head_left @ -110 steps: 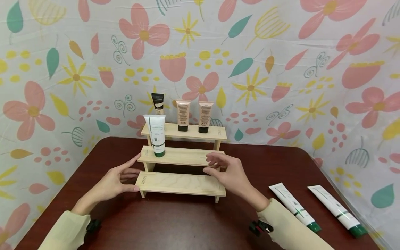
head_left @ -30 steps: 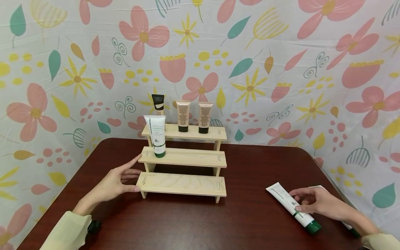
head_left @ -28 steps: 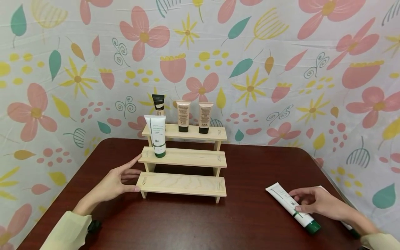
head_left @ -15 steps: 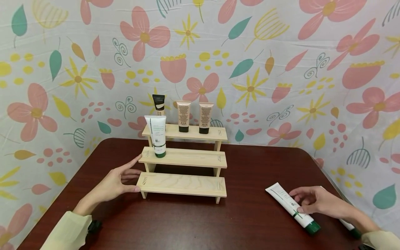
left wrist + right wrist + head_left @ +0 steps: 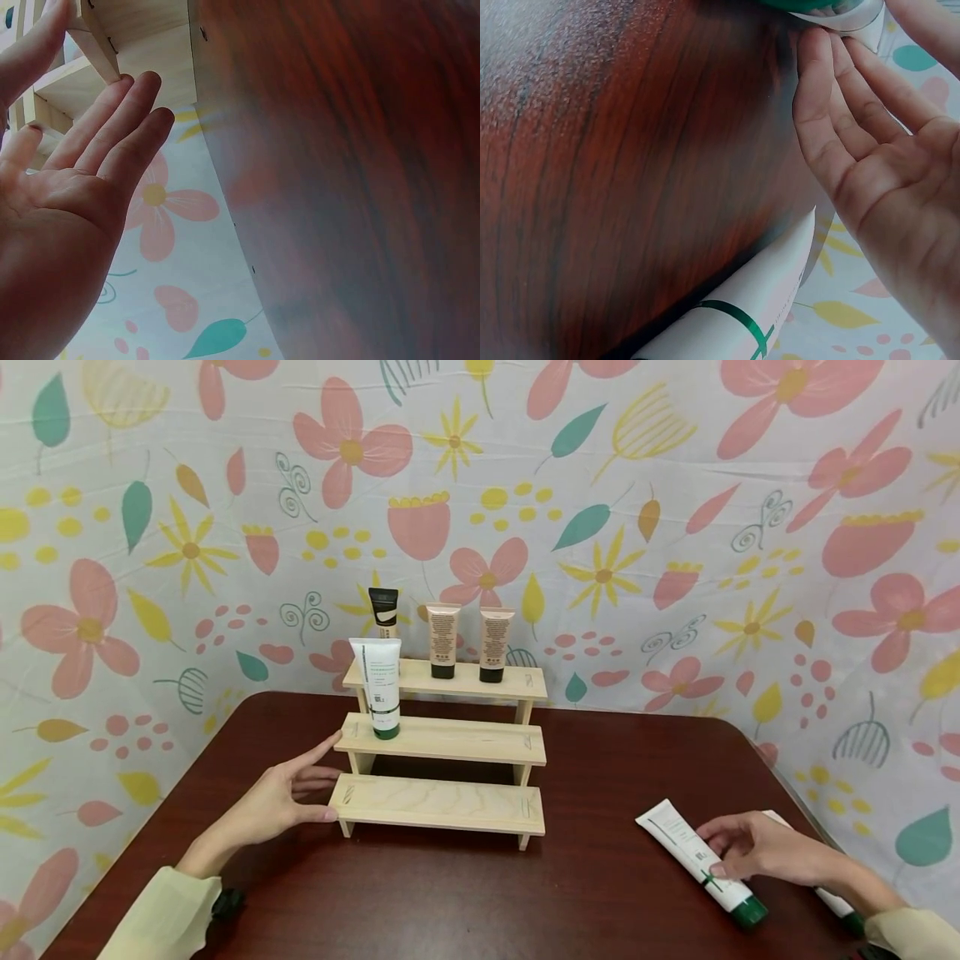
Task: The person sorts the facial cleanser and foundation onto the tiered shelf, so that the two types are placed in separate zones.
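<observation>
A three-step wooden display stand (image 5: 465,742) stands on the table. My left hand (image 5: 273,802) touches its left end, thumb at the bottom step and index fingertip at the middle one; the left wrist view shows the fingers (image 5: 112,127) fairly straight. At the right, my right hand (image 5: 780,852) pinches a white squeeze tube (image 5: 678,839) with a green cap between thumb and fingers. The tube lies slantwise, low over or on the table; I cannot tell which. A second white tube (image 5: 836,903) lies behind that hand, partly hidden by it.
On the middle step, at its left, a white tube (image 5: 382,685) stands on its green cap. The top step bears two beige tubes (image 5: 443,639) (image 5: 495,642) and a black-topped tube (image 5: 384,608), partly hidden. The dark red table (image 5: 420,902) backs onto a flowered cloth (image 5: 600,485).
My right hand has left the stand's right end and moved right to the nearer lying tube, which it now pinches. That tube has shifted slightly. The left hand stays at the stand.
</observation>
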`<state>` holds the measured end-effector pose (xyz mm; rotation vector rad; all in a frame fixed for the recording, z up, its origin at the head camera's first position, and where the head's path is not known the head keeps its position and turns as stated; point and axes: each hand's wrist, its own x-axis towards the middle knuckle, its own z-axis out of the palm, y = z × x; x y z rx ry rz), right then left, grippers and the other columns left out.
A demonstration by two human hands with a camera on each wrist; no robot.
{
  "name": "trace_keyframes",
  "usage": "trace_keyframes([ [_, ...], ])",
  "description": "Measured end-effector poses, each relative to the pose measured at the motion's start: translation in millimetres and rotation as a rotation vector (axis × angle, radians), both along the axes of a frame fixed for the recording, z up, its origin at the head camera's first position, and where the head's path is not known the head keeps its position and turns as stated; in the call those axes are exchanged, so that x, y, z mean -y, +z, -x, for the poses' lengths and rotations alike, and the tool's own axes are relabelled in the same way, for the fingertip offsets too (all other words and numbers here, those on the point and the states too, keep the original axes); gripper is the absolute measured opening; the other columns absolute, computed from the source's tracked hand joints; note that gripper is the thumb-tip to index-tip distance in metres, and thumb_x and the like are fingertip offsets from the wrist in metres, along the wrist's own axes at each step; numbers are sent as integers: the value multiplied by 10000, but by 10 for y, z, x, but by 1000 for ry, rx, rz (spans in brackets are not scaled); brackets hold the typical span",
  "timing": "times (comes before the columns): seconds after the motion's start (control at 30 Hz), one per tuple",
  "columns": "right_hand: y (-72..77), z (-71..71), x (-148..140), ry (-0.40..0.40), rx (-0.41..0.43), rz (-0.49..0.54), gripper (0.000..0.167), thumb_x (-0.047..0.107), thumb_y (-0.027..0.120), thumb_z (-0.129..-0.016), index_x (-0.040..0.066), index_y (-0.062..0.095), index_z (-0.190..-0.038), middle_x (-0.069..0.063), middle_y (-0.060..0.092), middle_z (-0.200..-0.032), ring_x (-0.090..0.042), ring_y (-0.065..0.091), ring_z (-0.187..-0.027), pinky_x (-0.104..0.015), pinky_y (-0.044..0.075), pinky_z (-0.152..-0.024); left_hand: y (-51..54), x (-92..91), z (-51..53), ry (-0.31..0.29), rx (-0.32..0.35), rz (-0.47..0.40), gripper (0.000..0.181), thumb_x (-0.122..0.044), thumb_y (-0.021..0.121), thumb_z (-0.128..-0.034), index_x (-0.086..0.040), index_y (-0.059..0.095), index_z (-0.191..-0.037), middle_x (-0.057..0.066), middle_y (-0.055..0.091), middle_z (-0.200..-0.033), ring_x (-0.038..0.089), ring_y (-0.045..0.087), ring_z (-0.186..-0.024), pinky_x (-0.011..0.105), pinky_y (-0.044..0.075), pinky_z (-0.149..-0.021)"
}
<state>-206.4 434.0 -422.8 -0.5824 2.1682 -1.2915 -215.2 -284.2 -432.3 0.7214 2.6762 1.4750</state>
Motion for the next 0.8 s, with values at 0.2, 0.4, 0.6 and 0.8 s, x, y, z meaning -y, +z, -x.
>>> trace_keyframes([
  [0.2,-18,20,3,29,25,-17,387,-36,643,-995,-266,529,-1285,-109,695,-987,-134,684,-803,-325,606,-676,2,-5,-2,7,2,5,1069,-132,933,-817,-201,308,-1682,254,658,-1323,408,684,-1177,586,542,-982],
  [0.4,-13,40,19,46,34,-17,392,-36,630,-999,-287,514,-1277,-87,705,-950,-99,668,-771,-307,597,-658,-2,-4,-9,6,5,3,1063,-129,928,-823,-201,307,-1682,265,648,-1335,426,678,-1181,591,541,-982],
  [0.6,-26,23,25,44,-45,-30,368,-46,656,-972,-250,563,-1265,-40,711,-953,-100,664,-811,-290,587,-675,2,-3,-7,7,4,4,1064,-129,928,-823,-215,307,-1683,268,638,-1350,423,676,-1184,591,540,-985],
  [0.8,-37,-3,53,39,-21,16,367,-68,638,-978,-260,539,-1275,-75,708,-967,-113,675,-817,-303,602,-698,7,-6,-4,4,2,5,1065,-134,932,-818,-208,313,-1681,255,651,-1335,406,683,-1178,578,544,-983],
])
